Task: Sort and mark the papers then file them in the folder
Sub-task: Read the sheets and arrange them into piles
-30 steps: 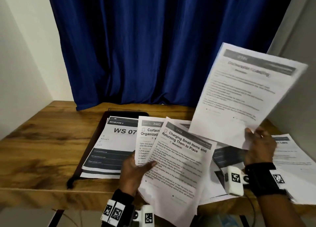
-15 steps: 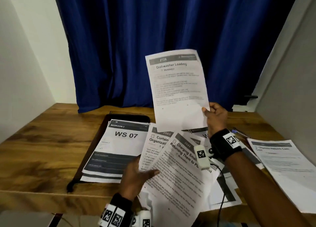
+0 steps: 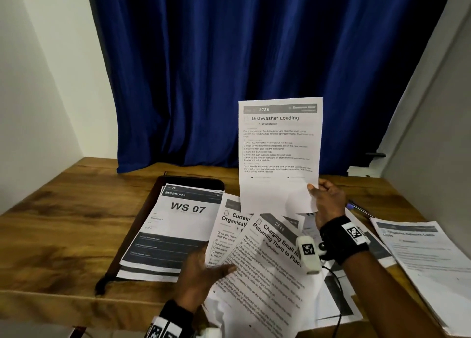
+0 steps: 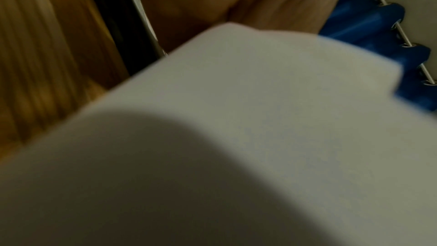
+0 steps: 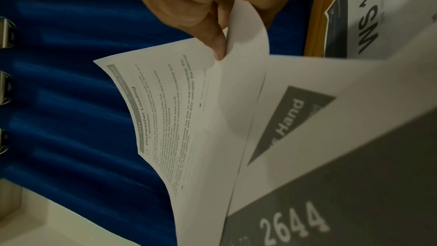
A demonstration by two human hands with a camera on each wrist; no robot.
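Observation:
My right hand (image 3: 321,197) pinches the lower right corner of the "Dishwasher Loading" sheet (image 3: 279,154) and holds it upright above the table; the right wrist view shows the thumb (image 5: 212,44) on that sheet (image 5: 179,119). My left hand (image 3: 204,271) grips a fan of sheets, with "Charging Small Items" (image 3: 267,266) on top of "Curtain Organization" (image 3: 226,233). The left wrist view is mostly blocked by the white back of a sheet (image 4: 260,119). A black folder (image 3: 153,210) lies open at the left with the "WS 07" pages (image 3: 178,225) stacked in it.
More printed sheets (image 3: 341,299) lie under my right forearm. A separate sheet (image 3: 428,258) lies at the table's right end, and a blue pen (image 3: 356,207) behind it. A blue curtain (image 3: 229,70) hangs behind the wooden table (image 3: 51,235).
My right hand has carried the Dishwasher Loading sheet from the far right to the centre and lowered it, turning it upright. My left hand has kept hold of its fan of sheets.

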